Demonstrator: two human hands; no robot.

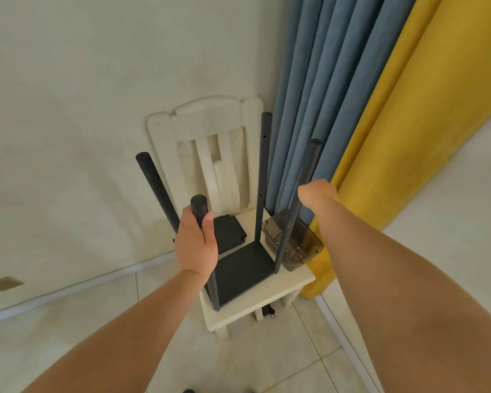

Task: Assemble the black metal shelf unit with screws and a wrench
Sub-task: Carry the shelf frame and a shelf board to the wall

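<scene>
The black metal shelf unit stands on a white chair [255, 304], its bottom shelf panel [244, 273] on the seat and black posts rising from the corners. My left hand [196, 242] grips the near left post [199, 207] just below its top. My right hand [316, 194] is at the near right post [301, 194], with its fingers hidden behind the wrist. The far right post [264, 165] and far left post [153, 188] stand free. A second black shelf panel [228, 232] lies on the seat behind the unit.
A smoky clear plastic box [298, 245] holding small hardware sits on the seat's right side, against the right post. Blue curtains [309, 95] and a yellow curtain [408, 123] hang to the right. A pale wall is behind; tiled floor [267, 364] is below.
</scene>
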